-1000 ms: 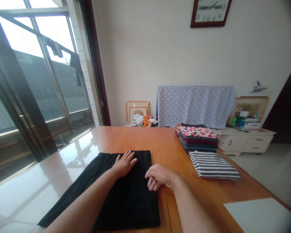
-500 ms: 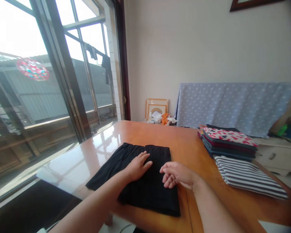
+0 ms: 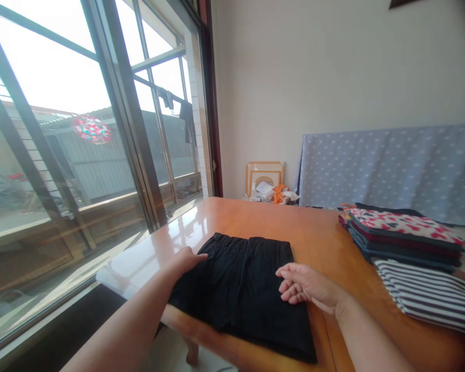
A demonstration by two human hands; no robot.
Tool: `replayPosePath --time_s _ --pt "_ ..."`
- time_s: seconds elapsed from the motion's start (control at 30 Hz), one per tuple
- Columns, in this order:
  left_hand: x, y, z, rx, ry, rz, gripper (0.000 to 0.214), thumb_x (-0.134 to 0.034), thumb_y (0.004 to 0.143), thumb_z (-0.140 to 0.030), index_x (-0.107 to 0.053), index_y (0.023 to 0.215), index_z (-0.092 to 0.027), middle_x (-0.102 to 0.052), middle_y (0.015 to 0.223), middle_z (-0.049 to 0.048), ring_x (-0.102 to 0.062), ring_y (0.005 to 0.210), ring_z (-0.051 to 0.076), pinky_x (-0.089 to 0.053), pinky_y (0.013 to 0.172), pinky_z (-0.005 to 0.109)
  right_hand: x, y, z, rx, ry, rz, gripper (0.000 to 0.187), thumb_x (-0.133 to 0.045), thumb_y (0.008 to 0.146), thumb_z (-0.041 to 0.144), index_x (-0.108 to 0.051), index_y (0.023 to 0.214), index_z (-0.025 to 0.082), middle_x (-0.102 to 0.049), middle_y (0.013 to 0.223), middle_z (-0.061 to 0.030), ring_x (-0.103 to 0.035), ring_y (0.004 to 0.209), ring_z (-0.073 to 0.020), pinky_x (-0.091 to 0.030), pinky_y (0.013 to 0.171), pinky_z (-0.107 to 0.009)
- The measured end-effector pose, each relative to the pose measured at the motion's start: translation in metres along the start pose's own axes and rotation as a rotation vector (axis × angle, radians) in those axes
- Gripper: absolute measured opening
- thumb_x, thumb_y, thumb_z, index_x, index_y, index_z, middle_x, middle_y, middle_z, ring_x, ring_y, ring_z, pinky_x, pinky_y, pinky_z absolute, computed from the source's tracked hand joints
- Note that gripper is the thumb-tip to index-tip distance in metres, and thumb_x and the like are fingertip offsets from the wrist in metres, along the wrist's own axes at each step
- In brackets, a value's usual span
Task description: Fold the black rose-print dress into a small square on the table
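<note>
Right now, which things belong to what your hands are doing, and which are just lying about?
In hand: black garment; left hand flat at its left edge; right hand curled at its right edge.
Lying about: stack of folded clothes; striped cloth; dotted blue cover; picture frames by the wall.

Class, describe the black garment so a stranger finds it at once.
On the orange wooden table beside the window lies a folded black fabric garment, under the left hand and right hand. Unlike the striped and patterned folded clothes nearby, it is plain.
</note>
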State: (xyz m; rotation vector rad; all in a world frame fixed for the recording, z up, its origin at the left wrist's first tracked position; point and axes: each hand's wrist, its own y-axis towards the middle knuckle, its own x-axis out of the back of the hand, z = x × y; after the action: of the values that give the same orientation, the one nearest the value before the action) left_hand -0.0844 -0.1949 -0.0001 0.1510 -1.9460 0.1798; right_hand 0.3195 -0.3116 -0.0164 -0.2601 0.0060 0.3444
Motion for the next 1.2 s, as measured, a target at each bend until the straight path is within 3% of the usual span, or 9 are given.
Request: replayPosePath --time_s 0.17,0.3,0.47,0.7,0.9,1.03,1.2 --pt "0.000 -0.007 -0.005 -0.012 -0.047 0.076 0.048 -0.070 0.065 -0.066 -0.064 0.071 -0.019 -0.071 0.073 0.0075 -0.066 0.070 0.025 -0.039 0.053 0.028 0.003 0.001 0.000 0.006 0.010 0.001 0.038 -0.060 0.091 0.049 -0.060 0.113 0.018 -0.070 0.093 -0.0086 -0.072 0.080 -0.0185 -0.055 0.064 -0.025" --pt "0.001 -0.015 -0.008 -0.004 -0.076 0.143 0.052 -0.076 0.055 -0.066 -0.063 0.069 -0.019 -0.069 0.069 0.0063 -0.065 0.067 0.025 -0.039 0.050 0.028 0.007 0.002 -0.003 0.023 0.032 0.006 0.039 -0.061 0.091 0.050 -0.060 0.114 0.019 -0.070 0.097 -0.0093 -0.072 0.082 -0.0187 -0.056 0.066 -0.025" --pt "-0.003 -0.021 -0.014 -0.039 -0.113 0.190 0.034 -0.081 0.054 -0.045 -0.062 0.064 -0.020 -0.065 0.060 0.0013 -0.064 0.065 0.023 -0.039 0.051 0.027 0.009 0.004 -0.003 0.028 0.050 -0.018 0.042 -0.062 0.090 0.052 -0.059 0.116 0.019 -0.070 0.098 -0.0098 -0.072 0.082 -0.0190 -0.056 0.066 -0.025" --pt "-0.002 -0.027 -0.023 0.002 -0.243 0.283 0.027 -0.080 0.057 -0.039 -0.067 0.071 -0.020 -0.071 0.067 0.0039 -0.069 0.066 0.026 -0.049 0.051 0.029 0.010 0.001 0.002 0.037 0.057 -0.051 0.043 -0.064 0.089 0.052 -0.058 0.116 0.019 -0.070 0.100 -0.0107 -0.073 0.083 -0.0191 -0.058 0.068 -0.026" --pt "0.002 -0.031 -0.033 0.031 -0.460 0.419 0.023 -0.068 0.065 -0.026 -0.071 0.088 -0.021 -0.077 0.078 0.0037 -0.074 0.074 0.025 -0.058 0.058 0.029 0.013 0.001 0.002 0.042 0.063 -0.090 0.042 -0.066 0.087 0.052 -0.060 0.109 0.017 -0.071 0.102 -0.0120 -0.073 0.083 -0.0190 -0.059 0.069 -0.027" --pt "0.012 -0.033 -0.056 -0.018 -0.517 0.464 0.023 -0.067 0.064 -0.024 -0.069 0.087 -0.021 -0.076 0.077 0.0038 -0.073 0.074 0.025 -0.058 0.060 0.031 0.014 0.002 0.003 0.068 0.082 -0.113 0.042 -0.066 0.088 0.052 -0.059 0.110 0.017 -0.071 0.100 -0.0123 -0.073 0.083 -0.0194 -0.059 0.069 -0.028" --pt "0.023 -0.049 -0.116 -0.166 -0.445 0.445 0.027 -0.068 0.064 -0.025 -0.070 0.091 -0.022 -0.073 0.073 0.0024 -0.070 0.067 0.024 -0.052 0.054 0.030 0.018 0.003 0.002 0.070 0.118 -0.154 0.042 -0.066 0.088 0.051 -0.059 0.111 0.017 -0.071 0.097 -0.0122 -0.073 0.083 -0.0203 -0.060 0.071 -0.031"
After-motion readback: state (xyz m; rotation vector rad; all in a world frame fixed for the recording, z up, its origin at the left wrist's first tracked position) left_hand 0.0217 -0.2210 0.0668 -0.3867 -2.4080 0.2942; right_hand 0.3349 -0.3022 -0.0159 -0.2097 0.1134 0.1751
